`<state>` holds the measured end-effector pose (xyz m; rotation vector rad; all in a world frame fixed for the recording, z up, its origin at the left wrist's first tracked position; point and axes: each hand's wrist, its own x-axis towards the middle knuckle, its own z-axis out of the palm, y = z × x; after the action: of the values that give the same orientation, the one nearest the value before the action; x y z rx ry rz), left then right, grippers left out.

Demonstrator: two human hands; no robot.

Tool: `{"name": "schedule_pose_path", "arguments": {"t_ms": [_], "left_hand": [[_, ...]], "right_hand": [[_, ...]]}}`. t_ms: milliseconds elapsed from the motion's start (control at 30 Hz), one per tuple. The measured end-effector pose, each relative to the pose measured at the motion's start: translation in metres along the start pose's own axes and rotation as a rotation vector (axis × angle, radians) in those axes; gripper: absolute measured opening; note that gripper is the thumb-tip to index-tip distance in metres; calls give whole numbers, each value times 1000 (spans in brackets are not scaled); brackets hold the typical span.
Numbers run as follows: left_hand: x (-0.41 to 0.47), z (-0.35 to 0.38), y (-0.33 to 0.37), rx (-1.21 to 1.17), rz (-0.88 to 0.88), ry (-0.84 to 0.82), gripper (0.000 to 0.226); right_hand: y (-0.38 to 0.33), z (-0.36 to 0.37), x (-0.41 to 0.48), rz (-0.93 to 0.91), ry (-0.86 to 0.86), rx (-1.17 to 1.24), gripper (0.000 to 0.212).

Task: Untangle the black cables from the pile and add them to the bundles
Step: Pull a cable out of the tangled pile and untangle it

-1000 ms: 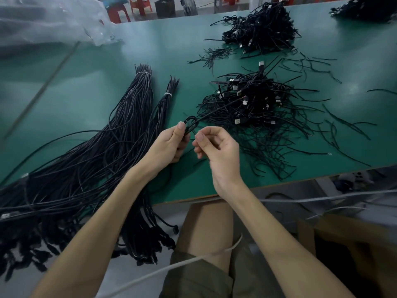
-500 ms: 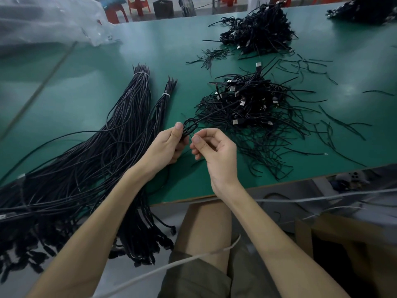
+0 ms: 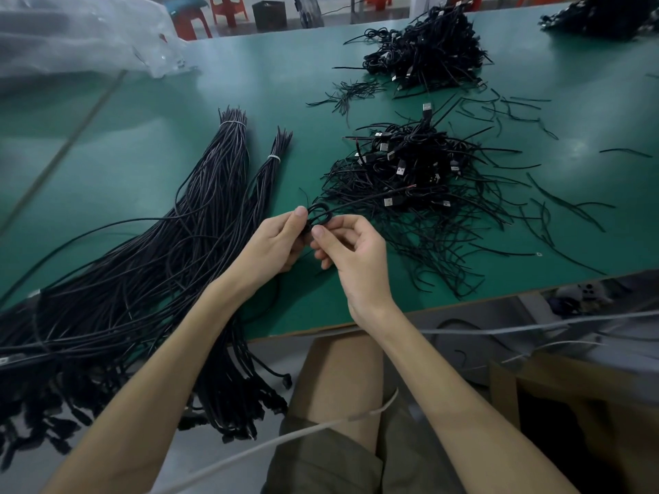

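Green matting covers the work table (image 3: 285, 83), and on it lies the tangled pile of thin black cables with silver USB plugs (image 3: 410, 169). Just beside the pile's near left edge, both hands meet above the table. The left hand (image 3: 271, 244) pinches a small coiled loop of black cable (image 3: 318, 216) between thumb and curled fingers. The right hand (image 3: 356, 254) pinches the same loop from the pile's side, thumb and forefinger closed on it and the other fingers curled beneath. One strand runs from the loop to the pile's near edge. Left of the pile, beyond the hands, lie two straightened bundles of black cables, each bound near its far end with a white tie: the thick long bundle (image 3: 199, 215) farther from the pile and the thin long bundle (image 3: 265, 180) closer to it. Their near ends hang over the table edge. Loose short black cable offcuts (image 3: 499, 112) are scattered right of the pile and behind it. A second heap of black cables (image 3: 428, 55) sits behind the pile, well apart. Far to the pile's left rear rests a crumpled clear plastic bag (image 3: 78, 33), and red plastic stools (image 3: 228, 8) stand past the table. Nearer than the pile, below the table edge, a white cord (image 3: 285, 440) crosses the person's lap.
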<state>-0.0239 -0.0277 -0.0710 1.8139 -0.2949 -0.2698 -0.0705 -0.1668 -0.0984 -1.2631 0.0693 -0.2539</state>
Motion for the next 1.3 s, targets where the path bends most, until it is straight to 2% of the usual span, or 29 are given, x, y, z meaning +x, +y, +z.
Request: {"name": "schedule_pose_path", "arguments": {"t_ms": [267, 367, 467, 600, 767, 900, 967, 1133, 1300], "left_hand": [[-3, -6, 1, -157, -2, -40, 46], [-4, -7, 0, -208, 15, -70, 51], [-4, -8, 0, -229, 35, -89, 39], [-2, -10, -3, -260, 36, -83, 43], [1, -13, -7, -251, 3, -81, 61], [-1, -13, -2, -242, 23, -47, 35], [-2, -12, 0, -221, 34, -30, 32], [-5, -9, 4, -168, 49, 43, 45], [0, -6, 0, -35, 34, 138, 58]], "right_hand": [[-5, 4, -1, 21, -63, 31, 34], [-8, 5, -1, -11, -123, -28, 27], [-11, 7, -3, -15, -174, -69, 21], [-13, 7, -2, -31, -219, -83, 33], [-15, 9, -2, -22, -255, -108, 43], [-16, 13, -6, -25, -256, -209, 35], [-16, 14, -6, -43, -257, -277, 30], [-13, 14, -5, -15, -241, -343, 34], [-10, 14, -6, -39, -152, -332, 30]]}}
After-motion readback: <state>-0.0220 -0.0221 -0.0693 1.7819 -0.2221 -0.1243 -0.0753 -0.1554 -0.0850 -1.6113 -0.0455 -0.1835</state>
